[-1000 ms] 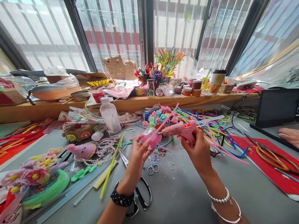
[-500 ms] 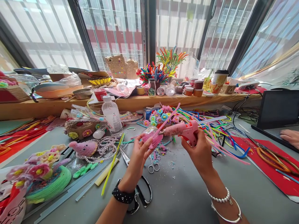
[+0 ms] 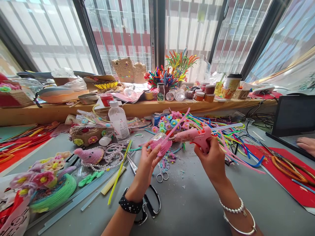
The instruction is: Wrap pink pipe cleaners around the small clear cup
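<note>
The single camera sat on the person's head and looked forward and down across the grey table (image 3: pixel 192 203), so both forearms showed at the bottom edge. It was close to the work: the glue gun (image 3: pixel 194 137), gripped in the right hand (image 3: pixel 210 157), lay near the middle of the frame, with the left hand (image 3: pixel 147 160) pinching a pink piece (image 3: pixel 159 146) just left of it. Beyond the glue gun the view reached the wooden sill (image 3: pixel 137 109) and the windows (image 3: pixel 123 36) (their frames bowed by the wide lens). Far right of the glue gun, a laptop (image 3: pixel 292 114) met the edge.
</note>
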The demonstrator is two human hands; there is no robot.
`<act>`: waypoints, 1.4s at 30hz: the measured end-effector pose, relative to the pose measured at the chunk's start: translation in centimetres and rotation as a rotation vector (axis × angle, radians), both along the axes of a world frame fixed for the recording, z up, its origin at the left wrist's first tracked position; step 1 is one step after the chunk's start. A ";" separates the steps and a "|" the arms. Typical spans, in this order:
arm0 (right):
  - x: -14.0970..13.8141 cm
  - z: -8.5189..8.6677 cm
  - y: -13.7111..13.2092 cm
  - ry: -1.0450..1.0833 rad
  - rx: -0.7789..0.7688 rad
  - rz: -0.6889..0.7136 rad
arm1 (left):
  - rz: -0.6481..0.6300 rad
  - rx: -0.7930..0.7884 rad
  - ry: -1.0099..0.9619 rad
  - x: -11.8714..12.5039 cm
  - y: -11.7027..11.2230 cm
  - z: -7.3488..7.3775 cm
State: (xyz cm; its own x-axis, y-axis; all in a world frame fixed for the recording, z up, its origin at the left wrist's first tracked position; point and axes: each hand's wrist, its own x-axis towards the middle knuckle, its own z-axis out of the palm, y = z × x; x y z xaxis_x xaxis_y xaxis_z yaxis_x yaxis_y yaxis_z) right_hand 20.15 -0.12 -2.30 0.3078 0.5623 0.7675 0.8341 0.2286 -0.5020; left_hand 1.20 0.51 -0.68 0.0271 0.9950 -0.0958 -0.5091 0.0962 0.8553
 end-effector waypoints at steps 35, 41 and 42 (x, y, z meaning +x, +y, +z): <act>0.2 0.1 0.2 0.027 -0.021 -0.059 | 0.028 0.040 0.091 -0.1 0.0 -0.3; 0.3 0.4 0.1 0.104 -0.068 -0.098 | -0.022 0.066 -0.018 -0.3 -0.1 0.1; 0.4 0.5 0.1 0.124 -0.082 -0.108 | -0.030 0.072 -0.051 -0.5 0.0 0.2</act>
State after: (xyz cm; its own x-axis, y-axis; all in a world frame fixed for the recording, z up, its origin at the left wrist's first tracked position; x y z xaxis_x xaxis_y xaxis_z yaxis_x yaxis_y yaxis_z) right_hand 20.59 0.01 -1.84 0.4591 0.5799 0.6730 0.7820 0.0956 -0.6159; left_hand 0.70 0.50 -0.51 0.0603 0.9979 -0.0217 -0.5500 0.0513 0.8336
